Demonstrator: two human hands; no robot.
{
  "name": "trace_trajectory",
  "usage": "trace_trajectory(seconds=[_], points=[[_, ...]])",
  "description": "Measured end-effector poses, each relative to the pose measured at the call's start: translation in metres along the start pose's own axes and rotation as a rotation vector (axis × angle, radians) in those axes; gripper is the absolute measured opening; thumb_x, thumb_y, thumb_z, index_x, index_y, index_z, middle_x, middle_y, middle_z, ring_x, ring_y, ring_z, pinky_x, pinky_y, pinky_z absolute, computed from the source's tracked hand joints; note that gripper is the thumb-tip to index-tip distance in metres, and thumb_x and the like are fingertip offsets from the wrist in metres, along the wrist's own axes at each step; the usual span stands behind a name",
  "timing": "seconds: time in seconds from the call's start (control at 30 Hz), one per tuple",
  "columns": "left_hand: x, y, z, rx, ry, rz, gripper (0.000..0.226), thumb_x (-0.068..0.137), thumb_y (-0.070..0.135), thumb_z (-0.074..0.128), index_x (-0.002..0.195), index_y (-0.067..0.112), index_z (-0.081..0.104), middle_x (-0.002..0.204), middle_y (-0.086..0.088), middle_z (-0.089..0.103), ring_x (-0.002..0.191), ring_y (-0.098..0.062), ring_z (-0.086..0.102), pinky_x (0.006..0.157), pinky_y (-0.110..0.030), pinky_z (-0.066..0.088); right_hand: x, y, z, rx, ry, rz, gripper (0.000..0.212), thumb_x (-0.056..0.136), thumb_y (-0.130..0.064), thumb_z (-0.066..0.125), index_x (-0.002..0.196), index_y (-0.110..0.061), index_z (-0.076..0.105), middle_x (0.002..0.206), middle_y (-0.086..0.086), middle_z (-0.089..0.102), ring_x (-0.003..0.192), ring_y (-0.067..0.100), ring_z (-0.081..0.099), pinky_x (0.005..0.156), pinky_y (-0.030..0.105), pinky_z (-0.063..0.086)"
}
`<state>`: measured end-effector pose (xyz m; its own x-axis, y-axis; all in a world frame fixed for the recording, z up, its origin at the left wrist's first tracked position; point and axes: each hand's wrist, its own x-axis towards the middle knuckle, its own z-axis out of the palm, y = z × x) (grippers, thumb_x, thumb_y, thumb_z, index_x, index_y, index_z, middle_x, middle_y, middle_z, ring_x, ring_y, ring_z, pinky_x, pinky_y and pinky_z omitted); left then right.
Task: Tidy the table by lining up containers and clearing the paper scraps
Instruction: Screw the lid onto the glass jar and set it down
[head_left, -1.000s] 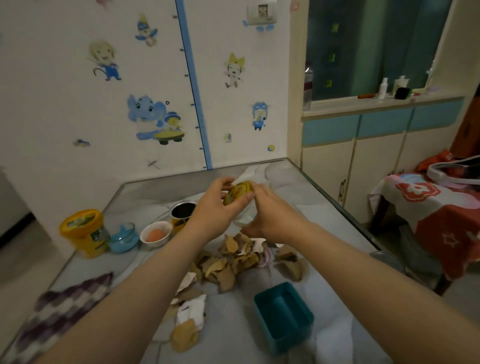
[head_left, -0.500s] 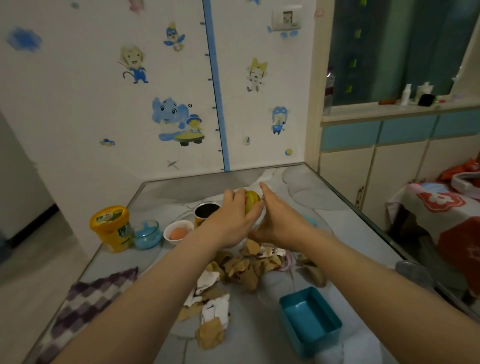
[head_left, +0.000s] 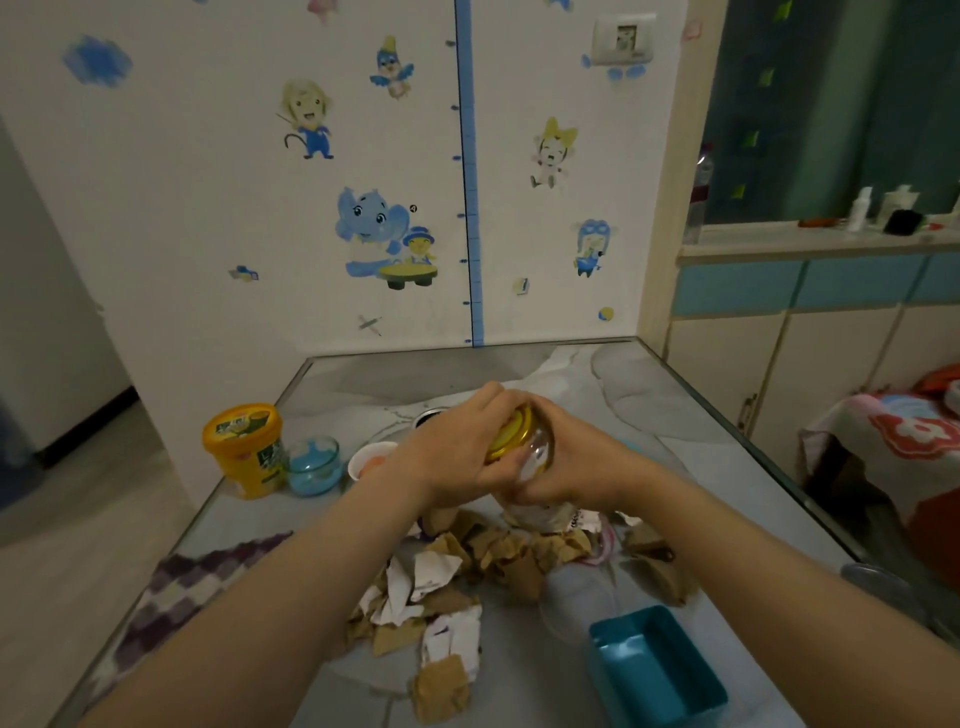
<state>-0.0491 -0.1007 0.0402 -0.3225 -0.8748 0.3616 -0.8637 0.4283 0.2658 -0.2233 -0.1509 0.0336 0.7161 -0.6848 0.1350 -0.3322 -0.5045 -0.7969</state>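
Both hands hold a small clear glass jar (head_left: 537, 449) with a yellow lid (head_left: 511, 434) above the table's middle. My left hand (head_left: 457, 449) wraps over the lid; my right hand (head_left: 576, 467) grips the jar's body. Below them lies a heap of brown and white paper scraps (head_left: 467, 571). At the left stand a yellow tub (head_left: 244, 449), a blue glass bowl (head_left: 313, 465) and a white cup (head_left: 371, 460) with something orange inside. A dark tin (head_left: 428, 415) is mostly hidden behind my left hand.
A teal rectangular box (head_left: 657, 670) sits open at the front right. A purple checked cloth (head_left: 192, 582) lies at the front left. The grey table (head_left: 649, 410) meets a stickered wall at the back. A round grey object (head_left: 878, 584) sits by the right edge.
The hands have stayed on the jar and turned it, so the yellow lid tilts toward the left hand. The camera has swung left and drawn a little closer.
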Motion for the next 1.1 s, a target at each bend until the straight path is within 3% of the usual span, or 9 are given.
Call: trace_trajectory(seconds=[0.13, 0.23, 0.4, 0.47, 0.57, 0.7, 0.9, 1.1], points=[[0.003, -0.010, 0.002, -0.019, 0.008, 0.064, 0.051, 0.085, 0.051, 0.040, 0.128, 0.023, 0.043, 0.114, 0.003, 0.044, 0.093, -0.012, 0.049, 0.078, -0.027, 0.045, 0.010, 0.009, 0.000, 0.098, -0.057, 0.027, 0.088, 0.061, -0.028, 0.089, 0.135, -0.037, 0.041, 0.123, -0.013, 0.058, 0.114, 0.008, 0.057, 0.098, 0.034, 0.051], [0.007, -0.019, 0.007, -0.063, 0.004, 0.043, 0.045, 0.092, 0.045, 0.047, 0.132, 0.025, 0.042, 0.121, 0.004, 0.043, 0.098, -0.009, 0.048, 0.079, -0.021, 0.040, 0.018, 0.017, 0.001, 0.130, -0.078, 0.064, 0.085, 0.066, -0.022, 0.087, 0.134, -0.039, 0.039, 0.121, -0.015, 0.056, 0.111, 0.007, 0.056, 0.093, 0.025, 0.051], [0.013, -0.033, 0.009, -0.248, -0.013, -0.297, 0.078, 0.086, 0.063, 0.048, 0.150, 0.029, 0.019, 0.146, 0.004, 0.026, 0.122, -0.015, 0.046, 0.101, -0.034, 0.042, 0.037, 0.038, -0.001, 0.282, 0.116, 0.151, 0.077, 0.067, -0.032, 0.087, 0.131, -0.032, 0.044, 0.120, -0.009, 0.059, 0.106, 0.010, 0.060, 0.081, 0.026, 0.056], [0.011, -0.043, 0.011, -0.247, 0.070, -0.371, 0.067, 0.090, 0.057, 0.048, 0.146, 0.028, 0.028, 0.141, 0.003, 0.028, 0.113, -0.015, 0.052, 0.099, -0.038, 0.045, 0.053, 0.050, 0.002, 0.369, 0.310, 0.198, 0.083, 0.064, -0.038, 0.088, 0.133, -0.028, 0.044, 0.124, -0.005, 0.057, 0.109, 0.013, 0.059, 0.084, 0.031, 0.056], [0.003, -0.051, 0.012, -0.237, 0.107, -0.393, 0.040, 0.095, 0.041, 0.051, 0.132, 0.028, 0.045, 0.125, 0.006, 0.033, 0.107, -0.014, 0.055, 0.094, -0.031, 0.047, 0.079, 0.065, 0.013, 0.412, 0.510, 0.270, 0.088, 0.066, -0.029, 0.088, 0.138, -0.022, 0.039, 0.122, -0.003, 0.053, 0.114, 0.019, 0.053, 0.097, 0.040, 0.050], [-0.006, -0.054, 0.016, -0.216, 0.115, -0.347, 0.028, 0.095, 0.029, 0.053, 0.123, 0.025, 0.053, 0.115, 0.007, 0.040, 0.092, -0.003, 0.052, 0.085, -0.020, 0.046, 0.102, 0.081, 0.033, 0.381, 0.479, 0.319, 0.092, 0.066, -0.023, 0.088, 0.141, -0.021, 0.034, 0.133, 0.003, 0.051, 0.123, 0.023, 0.049, 0.105, 0.046, 0.043], [-0.011, -0.055, 0.018, -0.177, 0.059, -0.321, 0.018, 0.091, 0.018, 0.053, 0.099, 0.031, 0.061, 0.092, 0.005, 0.059, 0.083, -0.009, 0.056, 0.078, -0.037, 0.052, 0.109, 0.093, 0.057, 0.369, 0.424, 0.294, 0.087, 0.066, -0.023, 0.089, 0.136, -0.022, 0.036, 0.128, -0.001, 0.053, 0.115, 0.016, 0.052, 0.098, 0.031, 0.044], [-0.014, -0.053, 0.024, -0.153, 0.026, -0.307, 0.019, 0.091, 0.022, 0.051, 0.101, 0.033, 0.063, 0.086, 0.013, 0.056, 0.078, -0.003, 0.053, 0.067, -0.025, 0.044, 0.107, 0.103, 0.061, 0.355, 0.414, 0.267, 0.086, 0.062, -0.023, 0.092, 0.129, -0.022, 0.037, 0.126, 0.001, 0.054, 0.115, 0.017, 0.054, 0.098, 0.033, 0.046]])
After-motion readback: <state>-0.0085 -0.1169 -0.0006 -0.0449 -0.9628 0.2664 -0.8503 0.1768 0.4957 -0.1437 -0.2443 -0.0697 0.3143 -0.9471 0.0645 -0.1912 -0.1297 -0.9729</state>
